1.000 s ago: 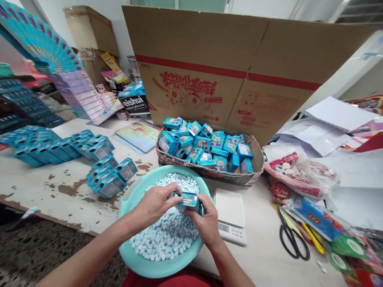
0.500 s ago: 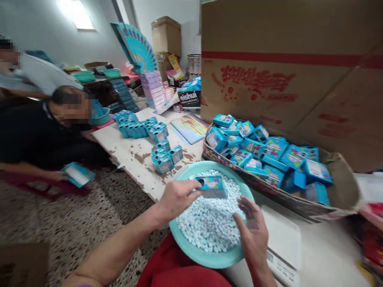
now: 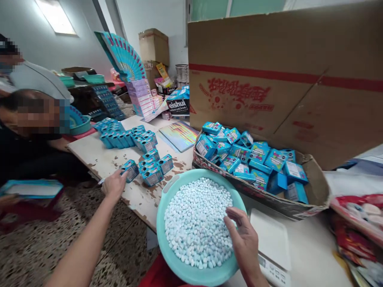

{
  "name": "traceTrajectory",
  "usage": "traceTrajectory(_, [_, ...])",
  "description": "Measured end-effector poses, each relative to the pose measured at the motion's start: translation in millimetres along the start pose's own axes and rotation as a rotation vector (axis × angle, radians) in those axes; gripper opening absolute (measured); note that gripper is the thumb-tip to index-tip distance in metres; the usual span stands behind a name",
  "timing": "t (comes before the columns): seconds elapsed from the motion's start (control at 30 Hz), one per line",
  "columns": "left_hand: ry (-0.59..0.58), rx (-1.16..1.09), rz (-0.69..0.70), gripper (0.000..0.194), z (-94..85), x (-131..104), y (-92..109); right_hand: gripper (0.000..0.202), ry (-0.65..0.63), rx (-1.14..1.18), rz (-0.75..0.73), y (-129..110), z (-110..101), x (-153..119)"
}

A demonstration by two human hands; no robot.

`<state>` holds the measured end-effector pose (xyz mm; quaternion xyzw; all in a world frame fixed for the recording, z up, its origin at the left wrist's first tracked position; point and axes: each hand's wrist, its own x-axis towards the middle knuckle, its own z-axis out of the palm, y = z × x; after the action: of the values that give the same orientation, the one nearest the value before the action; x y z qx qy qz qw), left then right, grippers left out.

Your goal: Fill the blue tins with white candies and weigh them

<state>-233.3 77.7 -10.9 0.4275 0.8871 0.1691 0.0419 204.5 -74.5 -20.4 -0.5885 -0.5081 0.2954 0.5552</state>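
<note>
The basin (image 3: 206, 278) holds pale candies (image 3: 197, 223); behind it, a carton (image 3: 317, 179) holds heaped blue packs (image 3: 260, 153). The left hand (image 3: 114, 184) pinches a box (image 3: 131, 170) at the worn desk (image 3: 308, 235)'s edge, near other boxes (image 3: 152, 175); the right hand (image 3: 245, 235), seemingly empty, hangs loosely open over the basin's rim. The floor (image 3: 116, 239) is speckled.

The left grip (image 3: 114, 185) holds a small blue box (image 3: 131, 171) by the edge of the counter (image 3: 137, 200), next to a bunch of boxes (image 3: 152, 176). The right grip (image 3: 243, 237) holds nothing, with its fingers a bit bent, over the right side of a green tub (image 3: 160, 215). Lots of pale blue sweets (image 3: 199, 223) are in the tub. A white scale (image 3: 271, 235) sits just beside it. Behind, a low tray (image 3: 315, 179) has a messy heap (image 3: 259, 152) of blue boxes.
</note>
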Motion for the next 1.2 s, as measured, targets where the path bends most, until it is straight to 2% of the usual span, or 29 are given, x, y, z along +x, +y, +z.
traceTrajectory(0.07, [-0.029,-0.056,0.025,0.043,11.9,5.8,5.8,0.027,-0.016,-0.036,-0.034,-6.1,-1.2,4.3])
traceTrajectory(0.17, [-0.071,-0.069,0.035,0.045,11.7,12.3,10.8,0.029,-0.056,-0.113,-0.130,-20.0,-4.7,25.9])
traceTrajectory(0.27, [-0.099,-0.071,0.066,0.045,-1.5,12.8,10.0,0.031,-0.076,-0.201,-0.248,-35.6,-2.5,73.6])
traceTrajectory(0.33, [-0.053,-0.086,0.032,0.044,-12.3,-0.2,12.2,0.036,-0.088,-0.267,-0.309,-43.4,6.3,116.7])
traceTrajectory(0.4, [0.021,-0.157,-0.011,0.042,-19.4,-31.8,20.4,0.042,-0.086,-0.356,-0.354,-48.2,21.6,161.7])
traceTrajectory(0.47, [0.001,-0.330,0.075,0.037,-18.2,-81.8,34.8,0.043,-0.090,-0.448,-0.365,-50.9,42.1,201.2])
traceTrajectory(0.57, [-0.228,-0.481,0.587,0.024,0.0,-166.2,61.7,0.039,-0.117,-0.537,-0.282,-52.3,75.5,238.8])
traceTrajectory(0.6, [-0.244,-0.444,0.772,0.023,7.6,-189.0,69.8,0.038,-0.124,-0.544,-0.261,-52.1,84.8,244.7])
traceTrajectory(0.63, [-0.195,-0.381,0.889,0.021,14.4,-206.5,76.4,0.036,-0.129,-0.543,-0.249,-51.5,92.2,247.9])
traceTrajectory(0.7, [-0.111,-0.260,0.997,0.034,23.9,-225.3,83.3,0.033,-0.135,-0.526,-0.239,-49.9,100.4,248.4])
traceTrajectory(0.73, [-0.084,-0.213,0.995,0.040,26.5,-227.7,83.6,0.032,-0.138,-0.512,-0.232,-49.0,101.3,247.1])
traceTrajectory(0.8, [-0.103,-0.156,0.959,0.043,29.0,-224.2,80.2,0.031,-0.138,-0.469,-0.216,-47.1,98.6,243.7])
traceTrajectory(0.93, [-0.263,-0.110,0.967,0.042,31.5,-213.7,72.7,0.035,-0.099,-0.325,-0.162,-41.4,86.5,239.3])
traceTrajectory(1.03, [-0.312,-0.130,0.959,0.041,34.1,-212.9,73.0,0.031,-0.072,-0.182,-0.099,-38.1,76.1,240.4])
traceTrajectory(1.13, [-0.296,-0.179,0.961,0.038,38.6,-212.2,73.3,0.028,-0.054,-0.023,-0.003,-46.0,56.1,251.5])
traceTrajectory(1.2, [-0.279,-0.203,0.974,0.037,42.9,-209.1,72.5,0.028,-0.012,0.080,0.046,-61.5,31.9,265.9])
